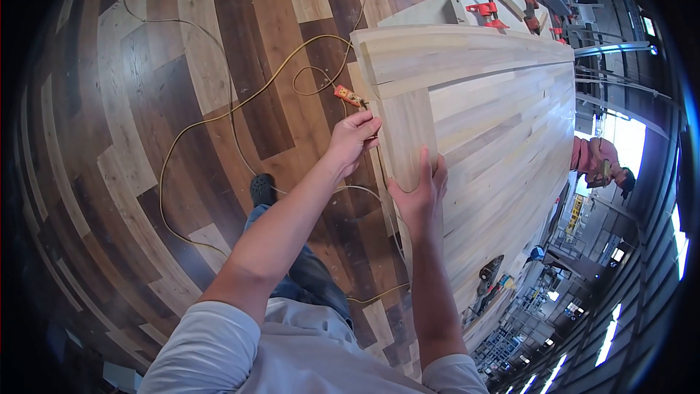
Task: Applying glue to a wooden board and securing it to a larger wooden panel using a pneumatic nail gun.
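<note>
A pale wooden panel of joined planks (pixel 503 117) lies to my right, with a crosswise board (pixel 408 120) along its near end. My left hand (pixel 354 142) is at the outer edge of this board, thumb and fingers pinched together. Whatever lies between those fingertips, if anything, is hidden. On the board's top face rests my right hand (pixel 421 197), thumb spread toward the outer edge and fingers stretched forward, apart. Beyond both hands, another long board (pixel 459 55) runs along the panel's far side. An orange outlet end of an extension cord (pixel 348 95) hangs near my left hand.
A yellow cord (pixel 173 153) loops across the plank-patterned floor (pixel 160 87). Red clamps (pixel 487 9) and a red-and-black power tool (pixel 531 16) sit beyond the panel. Another tool (pixel 490 271) lies at its right edge. A person in red (pixel 599 160) stands far right.
</note>
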